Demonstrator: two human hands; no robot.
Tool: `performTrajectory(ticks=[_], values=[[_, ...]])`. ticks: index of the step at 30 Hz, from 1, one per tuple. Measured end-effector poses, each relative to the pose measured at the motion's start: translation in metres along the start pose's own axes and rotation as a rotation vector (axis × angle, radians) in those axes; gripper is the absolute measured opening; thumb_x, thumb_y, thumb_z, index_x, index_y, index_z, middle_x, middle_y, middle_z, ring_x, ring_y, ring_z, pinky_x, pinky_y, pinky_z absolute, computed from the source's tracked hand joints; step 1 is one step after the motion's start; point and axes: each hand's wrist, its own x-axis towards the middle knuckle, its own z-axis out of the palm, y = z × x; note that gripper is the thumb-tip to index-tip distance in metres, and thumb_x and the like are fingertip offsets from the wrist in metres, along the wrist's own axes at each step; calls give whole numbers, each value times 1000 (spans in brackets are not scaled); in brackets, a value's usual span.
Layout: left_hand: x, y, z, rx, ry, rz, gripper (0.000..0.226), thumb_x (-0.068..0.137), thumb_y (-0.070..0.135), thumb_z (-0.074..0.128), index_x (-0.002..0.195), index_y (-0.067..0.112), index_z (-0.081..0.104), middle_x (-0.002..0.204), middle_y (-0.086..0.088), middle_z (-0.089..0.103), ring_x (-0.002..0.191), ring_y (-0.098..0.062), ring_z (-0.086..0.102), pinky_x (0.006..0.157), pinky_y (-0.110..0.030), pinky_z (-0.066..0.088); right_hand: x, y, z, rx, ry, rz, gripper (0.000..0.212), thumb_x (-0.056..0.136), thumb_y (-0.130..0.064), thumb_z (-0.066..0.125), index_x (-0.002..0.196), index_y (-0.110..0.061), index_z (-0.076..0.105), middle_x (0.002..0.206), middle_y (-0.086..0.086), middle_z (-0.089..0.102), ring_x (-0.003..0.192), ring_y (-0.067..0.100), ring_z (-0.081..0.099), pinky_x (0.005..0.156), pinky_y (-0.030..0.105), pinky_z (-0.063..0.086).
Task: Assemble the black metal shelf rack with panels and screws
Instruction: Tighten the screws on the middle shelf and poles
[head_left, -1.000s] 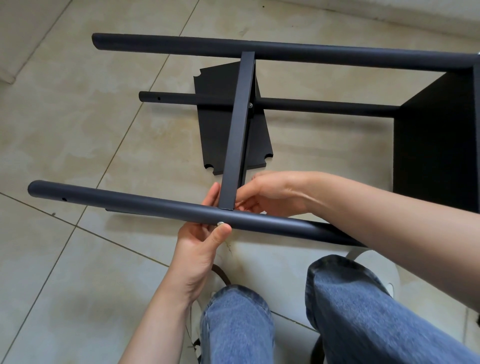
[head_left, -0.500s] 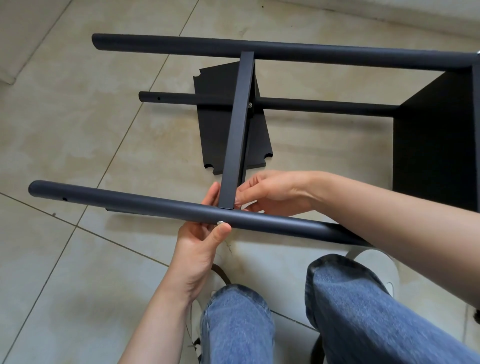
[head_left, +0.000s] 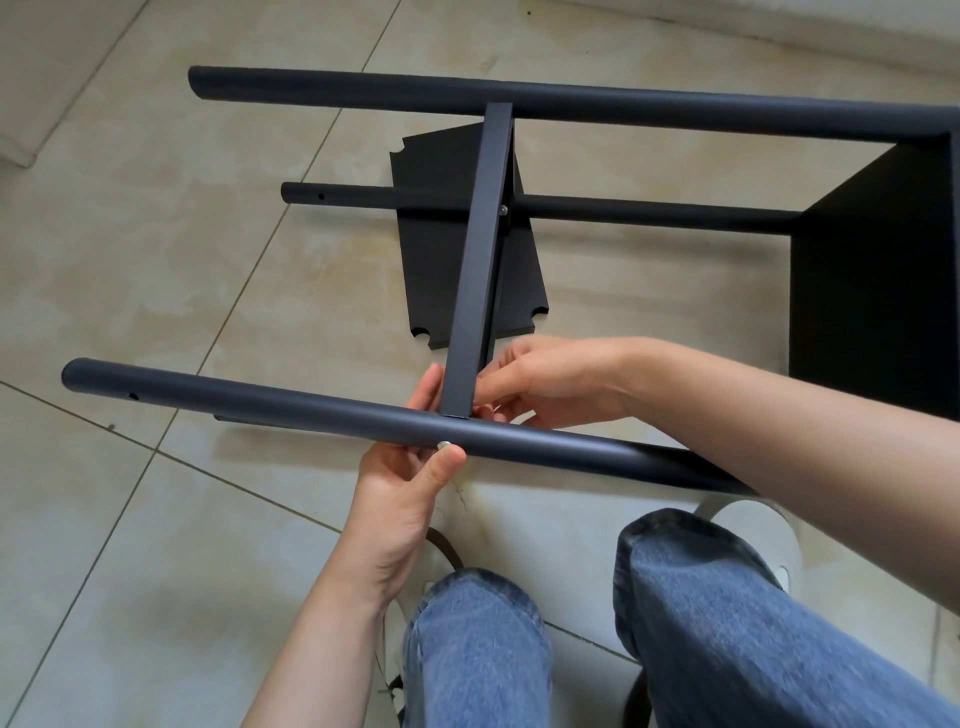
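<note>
A: Where's the rack?
B: On its side on the tile floor. We see three tubes running left-right: far tube on top, a thinner-looking one lower down near the floor, near tube closest to us.
A: Crossbar?
B: Flat crossbar spans far tube to near tube, its lower end butting the near tube.
A: Hands?
B: Left hand comes up from below the near tube. Thumb tip presses a silver screw on the tube's near side, in line with the crossbar end. One finger shows behind the tube, beside the crossbar. So it's clasping the tube.
A: Right?
B: Right hand is behind the tube, fingers curled in at the joint. We can't tell what they pinch, if anything; the crossbar hides the tips.
A: Panels?
B: One panel is fitted at the rack's right end. A loose panel with notched corners lies on the floor under the crossbar.
A: Anything else?
B: Second screw on the thin tube at the crossbar. Our knees in jeans at the bottom, white shoe under the right arm.
</note>
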Motion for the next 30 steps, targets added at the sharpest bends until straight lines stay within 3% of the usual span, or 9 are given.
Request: performTrajectory(ticks=[10, 14, 17, 20, 24, 28, 30], values=[[1, -5, -2, -31, 0, -1, 88, 65, 47, 92, 143, 32, 53, 134, -13, 64, 130, -31, 57, 108, -24, 43, 3, 2, 0, 33, -8, 11, 14, 96, -14, 58, 99, -5, 68, 91, 14, 53, 81, 21, 52, 80, 32, 49], [-2, 1, 1, -62, 32, -23, 80, 67, 26, 92, 139, 28, 56, 131, -12, 66, 125, -26, 61, 100, -21, 48, -1, 6, 2, -31, 50, -25, 29, 98, -19, 56, 108, 7, 66, 96, 14, 54, 90, 25, 51, 86, 35, 45], [-8, 6, 5, -68, 75, -21, 69, 70, 21, 85, 133, 21, 59, 121, -5, 73, 118, -17, 66, 94, -17, 51, -14, 6, 5, -30, 114, -75, 25, 99, -21, 57, 90, -8, 76, 93, 8, 67, 89, 20, 59, 87, 33, 45], [-18, 9, 13, -81, 149, -22, 51, 73, 21, 73, 123, 14, 62, 109, 0, 76, 110, -12, 69, 93, -17, 52, -33, 4, 9, -30, 158, -83, 20, 98, -22, 59, 100, -9, 75, 96, 5, 70, 90, 18, 61, 84, 28, 47], [-27, 15, 28, -82, 214, -58, 36, 81, 21, 67, 115, 11, 65, 104, 3, 76, 102, -6, 70, 82, -14, 53, -63, -3, 22, -267, 293, -140, 18, 95, -30, 63, 101, -20, 77, 90, -10, 74, 80, 6, 64, 71, 15, 45], [-29, 23, 41, -55, 288, -124, 16, 98, 15, 59, 111, 17, 66, 101, 7, 76, 101, -5, 68, 87, -22, 47, -82, -6, 35, -515, 384, -182, 24, 98, -26, 57, 116, -23, 72, 91, -20, 65, 82, -7, 57, 72, 9, 39], [-27, 28, 49, -85, 336, -152, 12, 97, 16, 62, 107, 16, 66, 94, 4, 76, 91, -6, 70, 77, -21, 49, -91, -6, 37, -580, 388, -192, 24, 98, -25, 56, 117, -22, 71, 93, -18, 65, 84, -6, 57, 74, 12, 41]])
